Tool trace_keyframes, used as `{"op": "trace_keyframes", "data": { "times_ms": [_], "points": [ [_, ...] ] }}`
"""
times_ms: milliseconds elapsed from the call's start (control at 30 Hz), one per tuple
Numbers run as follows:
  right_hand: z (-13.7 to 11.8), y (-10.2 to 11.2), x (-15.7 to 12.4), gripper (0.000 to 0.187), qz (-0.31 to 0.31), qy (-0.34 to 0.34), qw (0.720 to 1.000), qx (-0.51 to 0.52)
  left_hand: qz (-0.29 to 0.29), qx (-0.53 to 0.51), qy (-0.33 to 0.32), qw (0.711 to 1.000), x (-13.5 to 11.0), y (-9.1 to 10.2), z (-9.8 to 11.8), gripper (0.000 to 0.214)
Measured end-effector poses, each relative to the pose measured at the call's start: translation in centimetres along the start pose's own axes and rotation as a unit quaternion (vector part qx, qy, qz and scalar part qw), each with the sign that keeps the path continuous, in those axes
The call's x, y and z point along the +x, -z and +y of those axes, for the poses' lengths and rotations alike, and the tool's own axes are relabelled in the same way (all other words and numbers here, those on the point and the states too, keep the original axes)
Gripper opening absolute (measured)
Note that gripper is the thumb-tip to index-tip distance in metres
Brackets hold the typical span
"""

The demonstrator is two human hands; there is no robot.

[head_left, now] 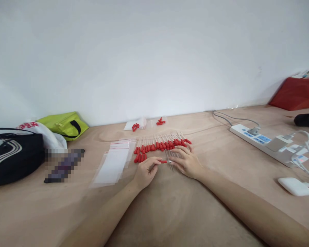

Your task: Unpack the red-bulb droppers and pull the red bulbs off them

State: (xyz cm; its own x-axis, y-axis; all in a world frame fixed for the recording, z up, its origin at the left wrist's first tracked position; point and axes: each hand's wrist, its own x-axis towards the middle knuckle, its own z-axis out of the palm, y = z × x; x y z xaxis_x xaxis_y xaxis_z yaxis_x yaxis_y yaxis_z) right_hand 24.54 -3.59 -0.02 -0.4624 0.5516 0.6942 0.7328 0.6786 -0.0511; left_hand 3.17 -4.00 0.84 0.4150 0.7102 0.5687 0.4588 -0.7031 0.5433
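Observation:
My left hand (147, 171) is closed, thumb and fingertips pinching the red end of a thin stick (164, 161). My right hand (186, 160) meets it from the other side, its thumb and a finger closed near the stick's pale shaft, and its other fingers lie over several thin rods (167, 153). Just beyond both hands, a row of red-ended sticks (152, 147) lies side by side, pale shafts pointing at the wall. A few short red pieces (140, 157) lie nearest my left hand. What exactly the sticks are is too small to tell.
Clear plastic bags with white inserts (112, 164) lie to the left. Small bags with red pieces (135, 127) rest near the wall. A black bag (18, 154) and a lime-green bag (63, 125) stand far left. On the right are a power strip (249, 137) and a white charging case (295, 186).

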Motion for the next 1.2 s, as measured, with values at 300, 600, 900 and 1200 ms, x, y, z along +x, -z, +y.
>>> {"op": "trace_keyframes", "data": {
  "times_ms": [300, 600, 900, 1200],
  "points": [
    [-0.29, -0.66, -0.16, 0.014, 0.034, 0.029, 0.999, -0.012, -0.058, 0.18, -0.069, 0.98, 0.84, -0.24, 0.12, 0.032],
    [-0.42, -0.15, -0.39, 0.017, 0.042, 0.073, 0.996, -0.04, -0.075, 0.208, -0.104, 0.97, 0.51, -0.28, -0.02, 0.02],
    [-0.56, 0.08, -0.41, 0.017, 0.035, 0.072, 0.996, -0.048, -0.087, 0.182, -0.089, 0.975, 0.38, 0.05, 0.5, 0.022],
    [-0.68, 0.07, -0.32, 0.015, 0.065, 0.087, 0.993, -0.047, -0.079, 0.171, -0.099, 0.977, 0.17, -0.16, 0.41, 0.022]
  ]
}}
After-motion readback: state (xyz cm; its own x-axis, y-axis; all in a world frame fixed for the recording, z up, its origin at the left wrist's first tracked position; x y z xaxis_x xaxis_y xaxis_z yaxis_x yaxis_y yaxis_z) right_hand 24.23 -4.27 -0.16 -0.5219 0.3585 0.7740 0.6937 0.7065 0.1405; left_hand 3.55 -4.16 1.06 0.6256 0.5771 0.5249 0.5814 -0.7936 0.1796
